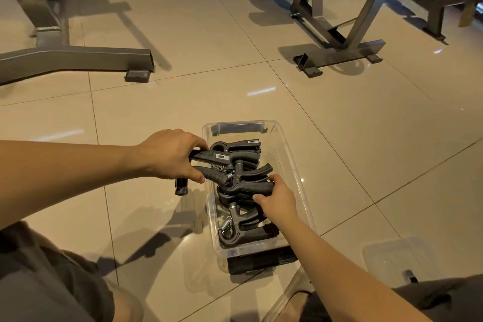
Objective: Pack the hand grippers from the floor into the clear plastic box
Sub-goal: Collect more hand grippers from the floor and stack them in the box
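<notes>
Your left hand grips a black hand gripper by its handles over the left rim of a clear plastic box on the tiled floor. Your right hand holds a second gripper by one handle, atop more grippers piled inside. A clear lid lies nearby.

Gym or fitness room. A grey steel machine frame stood at left on a glossy beige tiled floor, its base tube resting on a dark pad. A second, cross-braced frame stood at right. Spring hand grippers, a grip-training tool, filled a clear box on the floor.
</notes>
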Demonstrator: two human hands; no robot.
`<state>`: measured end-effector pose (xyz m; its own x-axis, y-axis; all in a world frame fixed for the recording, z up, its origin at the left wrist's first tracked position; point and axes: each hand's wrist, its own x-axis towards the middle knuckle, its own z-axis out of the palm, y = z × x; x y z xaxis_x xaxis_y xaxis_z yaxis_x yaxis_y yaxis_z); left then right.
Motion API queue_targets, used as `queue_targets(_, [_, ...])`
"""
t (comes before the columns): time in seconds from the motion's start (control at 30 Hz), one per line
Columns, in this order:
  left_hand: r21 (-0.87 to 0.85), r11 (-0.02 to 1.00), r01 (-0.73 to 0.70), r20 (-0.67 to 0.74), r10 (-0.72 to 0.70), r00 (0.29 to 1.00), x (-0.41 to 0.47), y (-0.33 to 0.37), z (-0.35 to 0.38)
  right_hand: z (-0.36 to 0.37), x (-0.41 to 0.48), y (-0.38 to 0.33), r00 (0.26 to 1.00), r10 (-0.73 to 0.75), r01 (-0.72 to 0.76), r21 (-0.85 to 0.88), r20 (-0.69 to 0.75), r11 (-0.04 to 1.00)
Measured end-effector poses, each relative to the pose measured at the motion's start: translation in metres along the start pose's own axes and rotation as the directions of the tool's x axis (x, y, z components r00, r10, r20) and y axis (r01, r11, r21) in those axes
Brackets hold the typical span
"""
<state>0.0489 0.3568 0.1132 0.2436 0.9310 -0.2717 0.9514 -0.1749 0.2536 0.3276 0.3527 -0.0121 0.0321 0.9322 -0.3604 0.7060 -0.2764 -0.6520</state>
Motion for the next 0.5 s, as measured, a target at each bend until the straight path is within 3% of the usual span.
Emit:
queue_targets(0.2, [-0.009,1.0,0.001,0.002,-0.001,1.0,-0.0027,-0.0012,0.002,-0.001,0.0,0.0026,0.99,-0.141,0.129,-0.441,0.006,0.888])
queue_targets(0.5, [-0.022,1.0,0.019,0.023,-0.018,1.0,-0.0051,-0.0053,0.0016,-0.0029,-0.004,0.0033,0.966,-0.255,0.241,-0.521,0.046,0.819])
